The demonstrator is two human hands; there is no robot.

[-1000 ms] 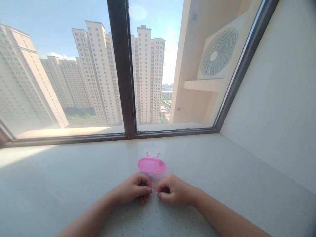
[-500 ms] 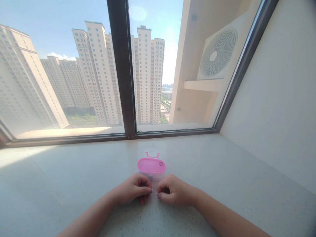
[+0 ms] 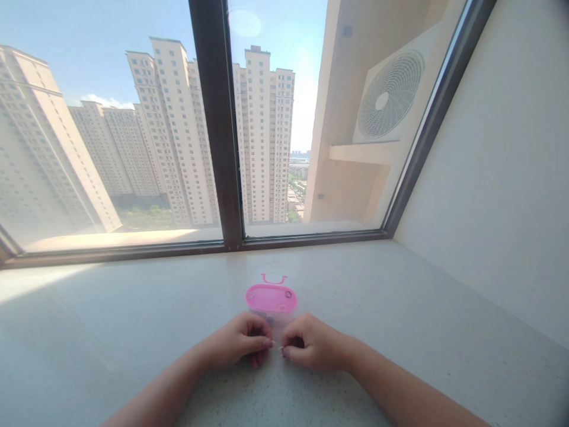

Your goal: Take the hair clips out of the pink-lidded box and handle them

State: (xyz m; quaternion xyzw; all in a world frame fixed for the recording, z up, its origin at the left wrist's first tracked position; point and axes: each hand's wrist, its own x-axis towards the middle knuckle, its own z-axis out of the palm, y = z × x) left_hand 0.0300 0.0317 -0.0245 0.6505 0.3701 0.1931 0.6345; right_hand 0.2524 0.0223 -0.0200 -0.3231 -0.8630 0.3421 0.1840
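On the pale sill, my left hand (image 3: pixel 249 340) has thumb and fingers pinched together, with a tiny whitish bit at the fingertips. Facing it across a small gap, my right hand (image 3: pixel 306 343) is pinched in the same way, also with a small pale tip showing. What each one holds is too small to name. Just beyond both hands lies a pink oval tray or lid (image 3: pixel 270 298) with small rings on it. Something see-through with dark bits shows beneath its near edge, partly hidden by my hands.
A pink curved handle piece (image 3: pixel 274 281) lies behind the oval piece on the sill (image 3: pixel 133 320). A brown window frame (image 3: pixel 311 242) runs along the back, and a white wall (image 3: pixel 498 178) rises on the right.
The view has shifted very slightly. Both hands keep nearly the same pinched pose and the same gap between them.
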